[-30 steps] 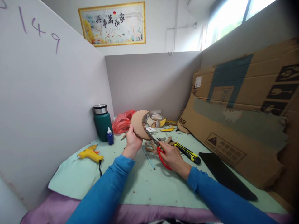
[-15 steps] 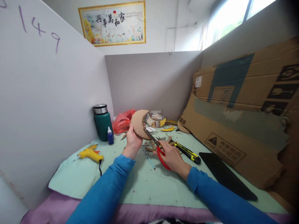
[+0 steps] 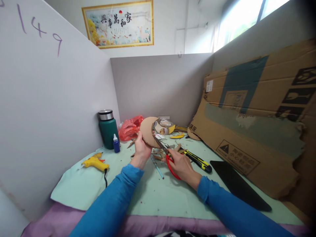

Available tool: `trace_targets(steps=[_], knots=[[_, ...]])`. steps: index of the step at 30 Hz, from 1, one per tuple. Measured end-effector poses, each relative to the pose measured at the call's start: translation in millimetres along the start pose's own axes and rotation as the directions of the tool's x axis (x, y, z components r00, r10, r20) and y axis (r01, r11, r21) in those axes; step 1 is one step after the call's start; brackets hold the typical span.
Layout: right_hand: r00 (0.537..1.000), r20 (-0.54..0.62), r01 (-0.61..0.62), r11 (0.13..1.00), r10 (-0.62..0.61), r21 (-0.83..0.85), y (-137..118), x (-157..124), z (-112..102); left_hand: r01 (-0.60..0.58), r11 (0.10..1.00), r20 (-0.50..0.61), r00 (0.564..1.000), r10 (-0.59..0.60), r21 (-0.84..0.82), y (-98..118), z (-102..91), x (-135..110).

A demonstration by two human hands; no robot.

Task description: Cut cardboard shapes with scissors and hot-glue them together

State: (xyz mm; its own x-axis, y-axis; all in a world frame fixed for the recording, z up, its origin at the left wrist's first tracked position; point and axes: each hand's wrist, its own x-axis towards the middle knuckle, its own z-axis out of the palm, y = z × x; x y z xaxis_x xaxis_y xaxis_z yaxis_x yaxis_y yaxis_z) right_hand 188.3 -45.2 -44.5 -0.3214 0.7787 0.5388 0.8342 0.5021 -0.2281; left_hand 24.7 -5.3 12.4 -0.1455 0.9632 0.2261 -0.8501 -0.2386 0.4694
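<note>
My left hand (image 3: 142,147) grips a crescent-shaped piece of brown cardboard (image 3: 146,131) by its lower left edge, holding it up above the table. Red-handled scissors (image 3: 171,164) are in my right hand (image 3: 182,164), my fingers closed round the handles. Their dark blades point up and left and meet the inner edge of the cardboard piece; how far the blades are apart is hard to make out. Beneath my hands lie cardboard scraps (image 3: 159,153) and a light blue pencil (image 3: 158,168). A yellow and black utility knife (image 3: 197,161) rests just right of my right hand.
At the left are a yellow glue gun (image 3: 95,162), a green bottle (image 3: 108,131) and a small blue dropper bottle (image 3: 116,144). A red plastic bag (image 3: 130,127) lies behind. On the right, a big cardboard sheet (image 3: 247,138) leans on the partition, near a black board (image 3: 239,184).
The cardboard piece and my left hand have shifted slightly to the right. The scissors' blades sit against its inner edge as before, and my right hand has hardly moved.
</note>
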Motion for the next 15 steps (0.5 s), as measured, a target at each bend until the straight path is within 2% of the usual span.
trace_targets(steps=[15], knots=[[1.0,-0.008,0.001,1.0,0.0,0.029,0.4,0.0,0.0,-0.005,1.0,-0.01,1.0,0.005,0.004,1.6,2.6,-2.7]])
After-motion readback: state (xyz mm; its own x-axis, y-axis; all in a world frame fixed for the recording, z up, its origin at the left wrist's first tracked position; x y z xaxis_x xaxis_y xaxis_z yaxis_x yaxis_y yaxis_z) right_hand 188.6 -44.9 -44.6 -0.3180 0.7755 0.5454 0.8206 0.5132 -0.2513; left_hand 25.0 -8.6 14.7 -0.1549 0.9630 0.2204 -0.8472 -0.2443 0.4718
